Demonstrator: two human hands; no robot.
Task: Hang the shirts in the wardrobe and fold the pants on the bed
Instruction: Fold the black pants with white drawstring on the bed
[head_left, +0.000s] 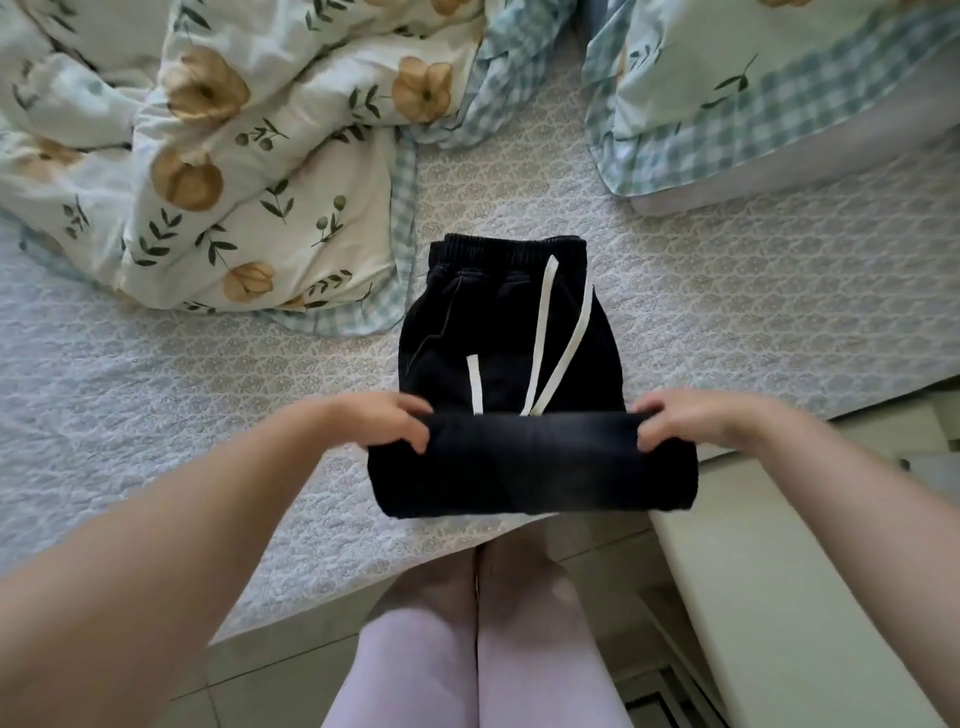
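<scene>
The black pants (506, 332) are lying mid-bed (156, 395), with the waistband pointing to 12 o'clock. The left hand (387, 422) is gripping the folded-over leg end at its 9 o'clock edge, and the right hand (691, 418) is gripping it at 3 o'clock. A floral duvet (208, 156) is lying bunched at 10 o'clock.

Bright, diffuse daylight, flat and slightly hazy; source direction not readable. Shadows are soft only: a thin one under the near edge of the floral duvet (218, 171), another under the black pants (498, 332). Whites on duvet and pillow (779, 78) close to clipping. Pants crush to near-solid black, seams barely resolved; grey sheen on the folded part. Left hand (387, 421) and right hand (691, 415) slightly motion-smeared. Strong wide-angle stretch: forearms balloon at bottom corners. Bedspread (130, 415) pattern softens leftward. Legs (478, 649) and floor tiles (270, 670) soft.
</scene>
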